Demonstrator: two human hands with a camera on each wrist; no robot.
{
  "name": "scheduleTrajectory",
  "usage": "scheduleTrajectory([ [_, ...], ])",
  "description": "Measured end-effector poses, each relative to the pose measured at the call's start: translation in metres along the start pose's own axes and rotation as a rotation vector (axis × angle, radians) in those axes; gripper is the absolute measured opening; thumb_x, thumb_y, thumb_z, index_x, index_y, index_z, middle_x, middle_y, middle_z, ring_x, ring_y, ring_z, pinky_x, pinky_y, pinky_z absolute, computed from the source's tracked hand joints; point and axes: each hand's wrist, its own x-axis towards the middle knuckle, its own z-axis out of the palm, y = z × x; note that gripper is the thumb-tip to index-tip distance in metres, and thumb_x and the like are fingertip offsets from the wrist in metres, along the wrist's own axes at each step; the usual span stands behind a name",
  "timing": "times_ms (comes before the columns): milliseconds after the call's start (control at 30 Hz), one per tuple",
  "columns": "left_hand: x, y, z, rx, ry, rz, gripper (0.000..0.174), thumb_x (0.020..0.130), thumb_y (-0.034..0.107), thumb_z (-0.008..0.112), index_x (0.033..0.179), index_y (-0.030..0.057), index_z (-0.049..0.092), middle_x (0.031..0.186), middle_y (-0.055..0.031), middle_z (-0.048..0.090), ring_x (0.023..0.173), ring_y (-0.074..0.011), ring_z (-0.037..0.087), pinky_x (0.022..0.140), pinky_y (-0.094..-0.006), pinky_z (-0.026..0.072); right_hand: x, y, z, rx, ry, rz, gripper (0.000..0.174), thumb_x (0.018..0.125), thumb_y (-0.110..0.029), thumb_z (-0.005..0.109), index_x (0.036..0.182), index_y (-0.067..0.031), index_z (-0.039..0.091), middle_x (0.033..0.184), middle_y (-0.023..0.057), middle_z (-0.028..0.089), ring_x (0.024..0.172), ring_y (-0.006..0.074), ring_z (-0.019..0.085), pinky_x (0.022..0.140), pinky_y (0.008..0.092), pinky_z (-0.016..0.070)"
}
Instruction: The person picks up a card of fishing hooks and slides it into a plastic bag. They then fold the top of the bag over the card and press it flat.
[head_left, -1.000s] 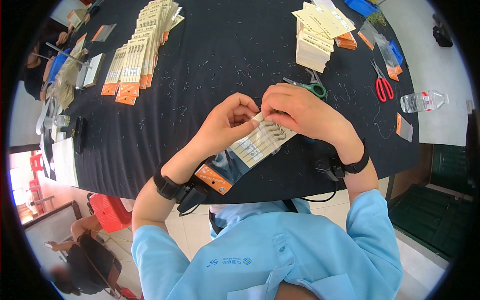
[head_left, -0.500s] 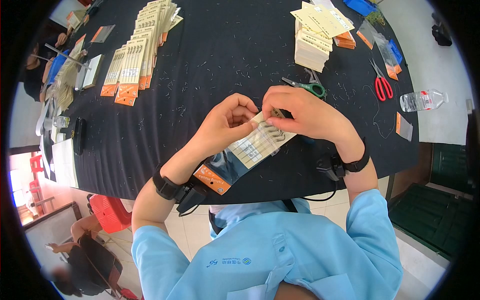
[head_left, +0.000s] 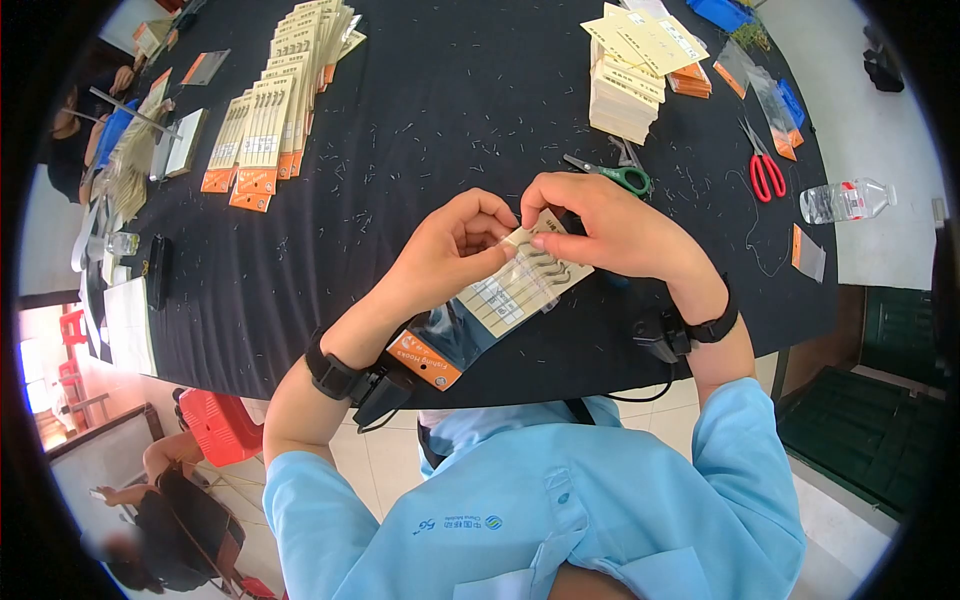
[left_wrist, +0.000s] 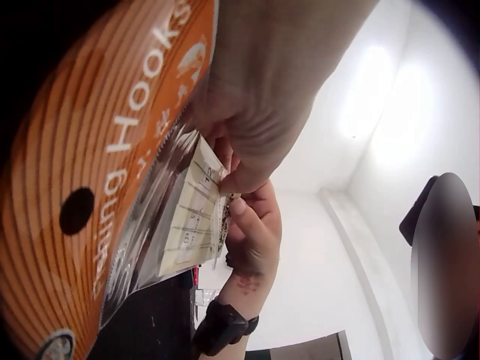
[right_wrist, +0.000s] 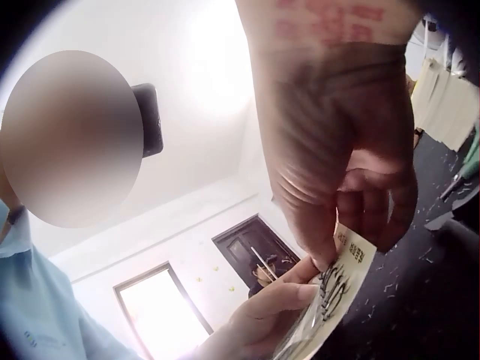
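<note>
A cream card carrying a row of fishing hooks lies slantwise above the black table, mostly inside a clear plastic bag. The bag's orange header reads "Fishing Hooks" and fills much of the left wrist view. My left hand pinches the bag and card at their upper left edge, thumb on top. At the card's far end, my right hand pinches the printed edge between thumb and curled fingers. The right wrist view shows the hooks right beside both thumbs.
Bagged hook cards lie fanned at the left. A stack of cream cards stands at the back right. Green-handled scissors lie just beyond my right hand; red-handled scissors and a water bottle are farther right. Small clippings dot the cloth.
My right thumb and fingers have shifted slightly along the card's far end, and more of its printed edge shows. The left hand keeps its hold almost unmoved.
</note>
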Motion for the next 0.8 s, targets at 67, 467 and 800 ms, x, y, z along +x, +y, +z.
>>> scheduleTrajectory([
  [67, 0.0, 0.0, 0.0, 0.0, -0.001, 0.009, 0.021, 0.086, 0.003, 0.059, 0.105, 0.0023, 0.049, 0.09, -0.0032, 0.06, 0.085, -0.0065, 0.058, 0.073, -0.0212, 0.0456, 0.0, 0.001, -0.002, -0.006, -0.006, -0.013, 0.016, 0.081, -0.011, 0.062, 0.092, -0.003, 0.054, 0.081, 0.0064, 0.055, 0.077, 0.0192, 0.054, 0.071, 0.0311, 0.0433],
  [467, 0.0, 0.0, -0.001, -0.003, 0.004, -0.014, 0.022, 0.086, 0.003, 0.06, 0.105, 0.0019, 0.049, 0.088, -0.0034, 0.06, 0.084, -0.0072, 0.059, 0.074, -0.022, 0.0464, -0.001, -0.001, -0.003, 0.041, 0.023, 0.016, 0.022, 0.08, -0.013, 0.061, 0.097, -0.0024, 0.052, 0.09, 0.0098, 0.059, 0.084, 0.0206, 0.058, 0.075, 0.0327, 0.0462],
  [800, 0.001, -0.001, -0.001, -0.036, 0.003, -0.017, 0.023, 0.085, 0.002, 0.06, 0.105, 0.0017, 0.049, 0.09, -0.0031, 0.06, 0.085, -0.0069, 0.059, 0.075, -0.0225, 0.0467, 0.0, 0.001, 0.008, 0.027, 0.076, -0.033, 0.026, 0.076, -0.01, 0.062, 0.098, -0.0023, 0.052, 0.091, 0.0063, 0.055, 0.077, 0.0167, 0.051, 0.07, 0.0293, 0.043],
])
